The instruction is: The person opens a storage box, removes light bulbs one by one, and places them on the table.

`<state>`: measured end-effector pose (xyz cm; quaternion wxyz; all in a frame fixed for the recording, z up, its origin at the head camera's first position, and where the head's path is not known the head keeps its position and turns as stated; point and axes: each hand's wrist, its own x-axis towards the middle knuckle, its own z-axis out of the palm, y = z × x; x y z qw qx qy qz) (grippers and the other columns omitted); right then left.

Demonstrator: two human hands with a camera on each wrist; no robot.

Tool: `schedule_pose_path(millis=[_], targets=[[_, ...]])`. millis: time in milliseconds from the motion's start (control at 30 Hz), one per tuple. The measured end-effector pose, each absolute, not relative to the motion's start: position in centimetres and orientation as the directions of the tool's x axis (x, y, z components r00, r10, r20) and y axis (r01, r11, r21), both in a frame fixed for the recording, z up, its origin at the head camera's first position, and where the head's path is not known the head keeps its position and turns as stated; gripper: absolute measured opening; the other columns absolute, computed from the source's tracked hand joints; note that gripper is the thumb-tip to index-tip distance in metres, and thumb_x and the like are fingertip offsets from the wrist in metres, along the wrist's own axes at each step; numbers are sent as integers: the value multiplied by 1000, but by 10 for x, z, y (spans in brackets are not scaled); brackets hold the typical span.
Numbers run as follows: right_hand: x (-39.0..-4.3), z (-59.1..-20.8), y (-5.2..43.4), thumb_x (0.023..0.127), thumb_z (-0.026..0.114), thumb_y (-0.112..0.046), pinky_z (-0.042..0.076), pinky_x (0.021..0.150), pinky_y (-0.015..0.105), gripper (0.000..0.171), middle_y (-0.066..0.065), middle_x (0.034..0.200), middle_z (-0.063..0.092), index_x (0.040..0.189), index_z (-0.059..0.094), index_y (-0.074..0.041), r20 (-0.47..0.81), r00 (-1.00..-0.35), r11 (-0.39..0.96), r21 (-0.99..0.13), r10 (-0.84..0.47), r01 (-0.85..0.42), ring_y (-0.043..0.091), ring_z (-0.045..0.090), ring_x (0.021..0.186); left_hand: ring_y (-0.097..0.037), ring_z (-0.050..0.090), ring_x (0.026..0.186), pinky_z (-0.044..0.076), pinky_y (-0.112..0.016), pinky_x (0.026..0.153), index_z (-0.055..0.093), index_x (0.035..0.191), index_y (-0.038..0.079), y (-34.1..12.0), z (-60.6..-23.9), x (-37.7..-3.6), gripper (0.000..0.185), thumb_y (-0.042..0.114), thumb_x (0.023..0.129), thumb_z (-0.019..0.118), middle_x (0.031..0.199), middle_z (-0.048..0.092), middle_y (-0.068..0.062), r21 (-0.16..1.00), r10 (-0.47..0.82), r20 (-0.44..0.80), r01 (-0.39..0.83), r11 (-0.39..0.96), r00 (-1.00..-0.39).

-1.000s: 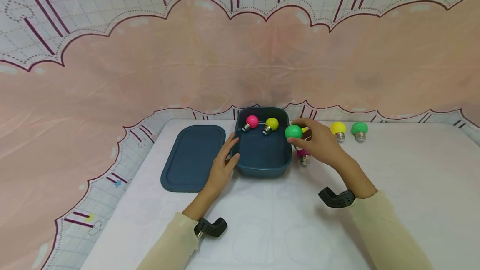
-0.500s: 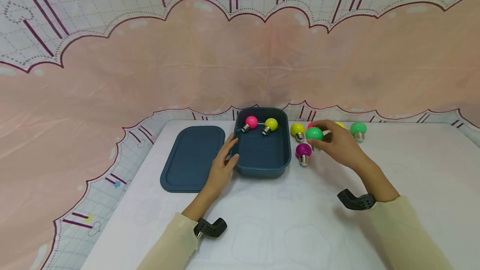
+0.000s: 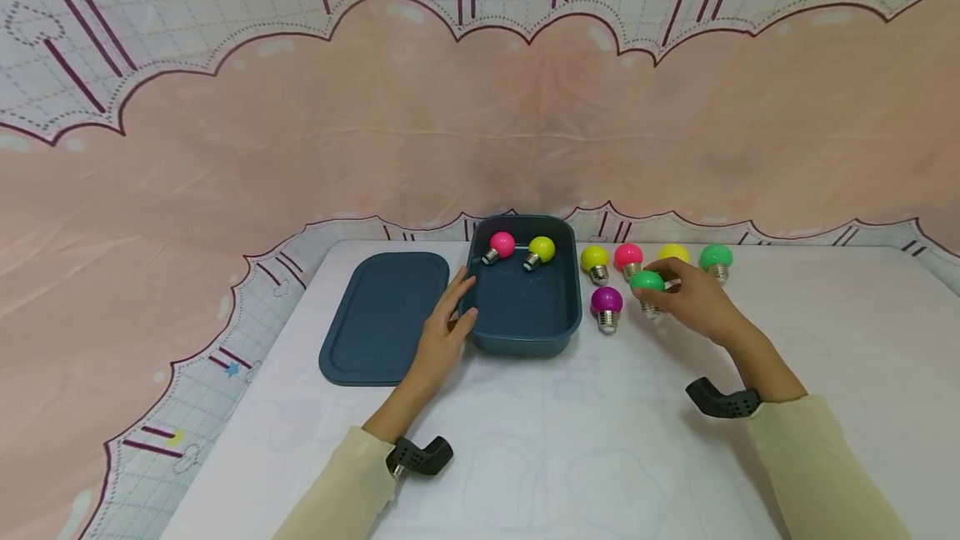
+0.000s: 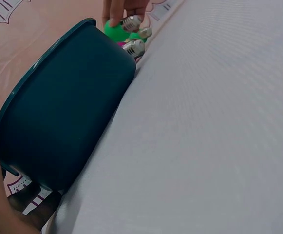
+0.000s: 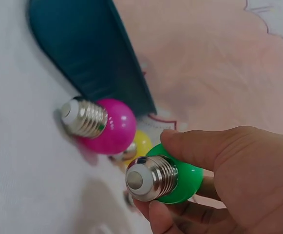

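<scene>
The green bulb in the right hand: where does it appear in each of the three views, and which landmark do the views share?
Head view: the green bulb sits right of centre, pinched by the right hand, right of the purple bulb.
Left wrist view: the green bulb is at the top edge, behind the box rim, under fingertips.
Right wrist view: the green bulb is at lower centre, screw base toward the camera.
Shared landmark: the dark blue box.

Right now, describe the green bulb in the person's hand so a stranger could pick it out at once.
Find the dark blue tub in the middle of the white table. Loose coloured bulbs lie to its right, and among them the right hand grips a green bulb. Unlike the other green bulb at the far end, this one sits between fingers, beside the purple bulb.
</scene>
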<state>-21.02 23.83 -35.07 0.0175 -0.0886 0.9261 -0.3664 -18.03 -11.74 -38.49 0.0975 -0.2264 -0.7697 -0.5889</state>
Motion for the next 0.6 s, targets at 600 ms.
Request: schedule_pose_path(millis=[600], targets=[[-217, -371, 241, 91, 65, -36, 50, 83, 46, 61, 27, 117, 55, 130, 46, 6, -40, -985, 737, -669, -167, -98, 39, 53, 103, -26, 21, 142, 33, -56, 102, 38, 144, -2, -121, -414, -198, 47, 2, 99, 48, 156, 23, -13, 847, 214, 437, 479, 230, -874]])
